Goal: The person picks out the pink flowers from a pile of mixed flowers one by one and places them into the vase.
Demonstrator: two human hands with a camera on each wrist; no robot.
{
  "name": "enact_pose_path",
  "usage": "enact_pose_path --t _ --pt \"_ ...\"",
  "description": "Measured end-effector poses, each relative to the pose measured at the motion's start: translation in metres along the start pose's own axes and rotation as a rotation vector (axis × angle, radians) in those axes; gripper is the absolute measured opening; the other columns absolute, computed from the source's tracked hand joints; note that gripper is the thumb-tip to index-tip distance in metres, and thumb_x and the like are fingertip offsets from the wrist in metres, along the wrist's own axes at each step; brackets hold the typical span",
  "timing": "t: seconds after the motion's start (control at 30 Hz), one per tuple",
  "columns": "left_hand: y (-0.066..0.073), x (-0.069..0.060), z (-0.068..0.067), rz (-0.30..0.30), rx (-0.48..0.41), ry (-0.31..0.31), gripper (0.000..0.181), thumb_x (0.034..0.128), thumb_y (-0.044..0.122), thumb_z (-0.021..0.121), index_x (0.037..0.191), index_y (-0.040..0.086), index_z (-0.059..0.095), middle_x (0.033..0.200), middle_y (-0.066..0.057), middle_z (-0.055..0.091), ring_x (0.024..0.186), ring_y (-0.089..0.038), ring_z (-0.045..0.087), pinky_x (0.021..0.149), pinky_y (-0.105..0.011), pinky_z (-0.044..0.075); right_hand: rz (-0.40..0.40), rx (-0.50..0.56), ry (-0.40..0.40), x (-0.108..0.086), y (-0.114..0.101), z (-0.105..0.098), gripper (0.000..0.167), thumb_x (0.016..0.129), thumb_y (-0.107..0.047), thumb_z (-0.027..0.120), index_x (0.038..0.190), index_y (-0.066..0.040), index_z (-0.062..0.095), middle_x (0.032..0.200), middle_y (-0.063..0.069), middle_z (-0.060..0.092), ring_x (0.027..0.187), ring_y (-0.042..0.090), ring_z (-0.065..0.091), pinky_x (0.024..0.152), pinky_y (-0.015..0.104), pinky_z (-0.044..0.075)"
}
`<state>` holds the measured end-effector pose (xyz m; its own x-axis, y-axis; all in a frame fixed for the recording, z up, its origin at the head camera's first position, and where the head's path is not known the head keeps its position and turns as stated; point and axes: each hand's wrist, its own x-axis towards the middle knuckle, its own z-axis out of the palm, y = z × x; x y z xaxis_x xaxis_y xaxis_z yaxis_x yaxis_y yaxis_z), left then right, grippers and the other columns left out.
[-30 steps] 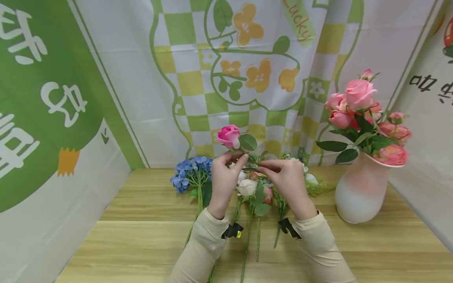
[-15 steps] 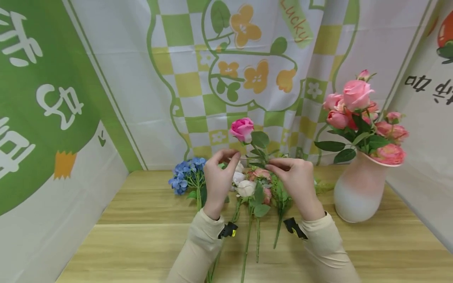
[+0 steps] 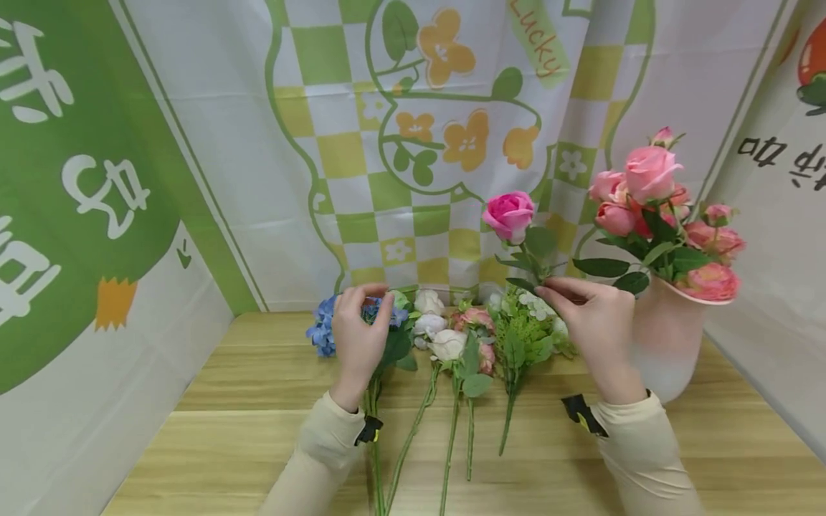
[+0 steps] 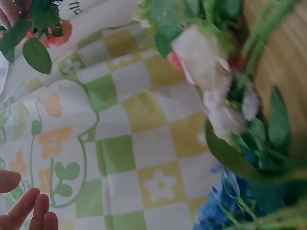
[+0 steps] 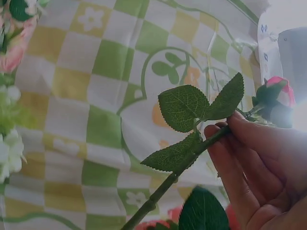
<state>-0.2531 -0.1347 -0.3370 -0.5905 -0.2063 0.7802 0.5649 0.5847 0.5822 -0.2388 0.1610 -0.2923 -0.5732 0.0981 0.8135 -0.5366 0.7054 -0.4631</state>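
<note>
A bright pink rose (image 3: pixel 509 216) is held up by my right hand (image 3: pixel 590 330), whose thumb and fingers pinch its green stem (image 5: pixel 165 187) among the leaves. It stands left of a pink-and-white vase (image 3: pixel 667 344) filled with pink roses (image 3: pixel 653 173), with the hand in front of part of the vase. My left hand (image 3: pixel 361 344) is raised over the blue hydrangea (image 3: pixel 320 331), its fingers bent loosely with nothing between them. In the left wrist view its fingertips (image 4: pixel 29 201) show apart from any flower.
White roses (image 3: pixel 448 345), peach flowers (image 3: pixel 474 319) and a green leafy spray (image 3: pixel 516 340) lie side by side on the wooden table (image 3: pixel 226 444), stems toward me. A checked cloth (image 3: pixel 361 161) hangs behind the table.
My right hand has carried the pink rose rightward and up toward the vase. My left hand has let go of the rose and moved left, over the blue hydrangea.
</note>
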Motion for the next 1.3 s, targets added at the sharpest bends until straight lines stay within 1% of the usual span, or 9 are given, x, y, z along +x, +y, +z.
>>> enact_pose_path --t 0.13,0.2,0.37,0.43,0.5,0.63,0.77,1.03,1.3 --pt "-0.014 -0.004 -0.013 -0.011 0.055 -0.014 0.017 0.0868 0.014 0.069 0.100 0.004 0.068 0.098 -0.012 0.066 0.087 -0.031 0.053 0.078 -0.040 0.039 0.034 -0.005 0.023 0.005 0.007 -0.015 0.014 0.076 -0.019 0.080 0.087 -0.010 0.078 0.079 0.009 0.074 0.066 -0.021 0.055 0.059 -0.001 0.038" --pt "-0.021 -0.006 -0.019 -0.024 0.084 -0.033 0.017 0.0875 0.014 0.068 0.102 0.005 0.068 0.101 -0.011 0.066 0.090 -0.030 0.053 0.080 -0.039 0.039 0.040 -0.105 0.033 0.007 0.009 -0.024 0.016 0.077 -0.029 0.079 0.089 -0.018 0.079 0.079 0.005 0.075 0.066 -0.022 0.054 0.073 0.001 0.036" --pt "-0.034 -0.010 -0.034 -0.044 0.130 -0.063 0.019 0.0883 0.013 0.067 0.105 0.004 0.068 0.103 -0.013 0.065 0.093 -0.030 0.052 0.081 -0.039 0.040 0.099 -0.261 0.046 0.013 0.014 -0.043 0.023 0.075 -0.051 0.075 0.094 -0.038 0.076 0.084 -0.007 0.075 0.051 -0.012 0.051 0.052 0.014 0.034" --pt "-0.039 -0.011 -0.038 -0.043 0.141 -0.066 0.019 0.0875 0.011 0.067 0.104 0.003 0.068 0.103 -0.014 0.065 0.094 -0.031 0.052 0.081 -0.040 0.040 0.124 -0.183 0.049 0.017 0.015 -0.047 0.022 0.077 -0.044 0.076 0.094 -0.031 0.078 0.085 -0.003 0.075 0.048 -0.017 0.046 0.039 0.016 0.027" --pt "-0.044 -0.012 -0.043 -0.040 0.156 -0.072 0.019 0.0874 0.011 0.067 0.104 0.003 0.068 0.104 -0.014 0.065 0.095 -0.031 0.053 0.082 -0.041 0.041 0.111 -0.104 0.069 0.022 0.017 -0.049 0.020 0.077 -0.033 0.078 0.091 -0.019 0.079 0.083 0.004 0.075 0.051 -0.020 0.048 0.042 0.009 0.032" --pt "-0.055 -0.014 -0.052 -0.029 0.188 -0.067 0.018 0.0864 0.009 0.068 0.103 0.002 0.068 0.103 -0.016 0.066 0.096 -0.032 0.055 0.083 -0.043 0.042 0.061 0.022 0.105 0.029 0.021 -0.055 0.015 0.075 -0.016 0.081 0.084 -0.005 0.078 0.077 -0.019 0.070 0.063 -0.023 0.054 0.057 0.001 0.040" --pt "-0.065 -0.017 -0.061 -0.018 0.216 -0.049 0.018 0.0847 0.007 0.069 0.101 0.000 0.069 0.101 -0.018 0.067 0.094 -0.034 0.056 0.083 -0.044 0.042 0.036 0.042 0.131 0.036 0.024 -0.066 0.012 0.074 -0.014 0.081 0.083 -0.006 0.078 0.074 -0.042 0.055 0.063 -0.023 0.055 0.059 0.000 0.041" --pt "-0.073 -0.017 -0.070 -0.006 0.250 -0.040 0.021 0.0815 0.005 0.071 0.101 -0.003 0.068 0.101 -0.019 0.068 0.095 -0.035 0.057 0.088 -0.046 0.040 -0.022 0.033 0.194 0.050 0.026 -0.087 0.014 0.073 -0.012 0.082 0.081 -0.001 0.077 0.074 -0.038 0.056 0.063 -0.022 0.055 0.061 -0.001 0.040" --pt "-0.078 -0.019 -0.072 -0.012 0.269 -0.037 0.021 0.0805 0.005 0.073 0.100 -0.003 0.068 0.100 -0.020 0.068 0.093 -0.036 0.056 0.087 -0.047 0.040 -0.006 0.018 0.204 0.060 0.027 -0.095 0.017 0.073 -0.014 0.082 0.084 -0.001 0.077 0.071 -0.040 0.055 0.060 -0.022 0.054 0.060 -0.002 0.040"
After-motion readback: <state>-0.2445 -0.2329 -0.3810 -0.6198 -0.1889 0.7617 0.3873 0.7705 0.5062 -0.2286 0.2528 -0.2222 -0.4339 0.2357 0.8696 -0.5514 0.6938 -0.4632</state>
